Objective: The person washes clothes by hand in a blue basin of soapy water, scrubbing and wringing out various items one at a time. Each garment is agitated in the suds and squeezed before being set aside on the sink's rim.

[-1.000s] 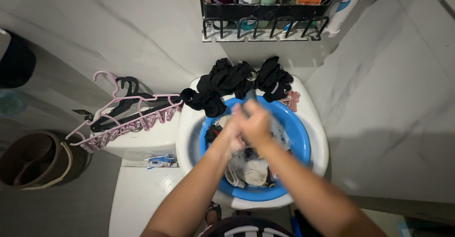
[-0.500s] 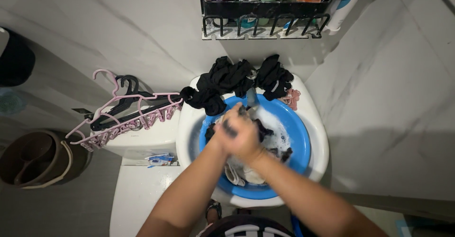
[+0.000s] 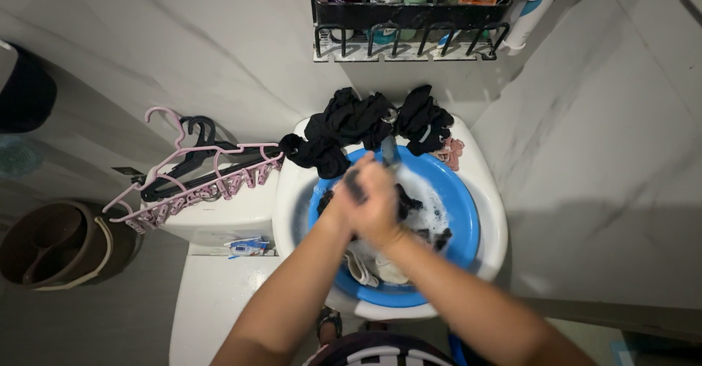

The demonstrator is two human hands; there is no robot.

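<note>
Blue basin [image 3: 457,212]: round, smooth plastic, seated in a white oval sink [image 3: 491,212]; contents were soapy water with foam, pale cloth [image 3: 369,267] at the near side and dark pieces among the suds.

Dark garment [image 3: 404,201]: wet, limp fabric, bunched between both hands over the basin's middle, part of it trailing to the right of the knuckles.

Left hand [image 3: 351,201] and right hand [image 3: 380,205]: pressed together above the water, forearms converging from the lower edge. Fingers of both were curled shut around the dark garment; motion blur hid the individual fingertips.

Black clothes [image 3: 358,125]: crumpled heap on the sink's far rim, draped around the tap [image 3: 389,149].

Hangers [image 3: 194,172]: pink and black plastic, lying on the white cistern lid [image 3: 219,216] to the left.

Wire rack [image 3: 406,29]: black metal, wall-mounted, holding bottles and tubes.

Brown bucket [image 3: 55,245]: round, on the floor at far left.

Change against half a second before: the clasped hands sat slightly farther up the basin, nearer the tap; everything else lay as it had.
</note>
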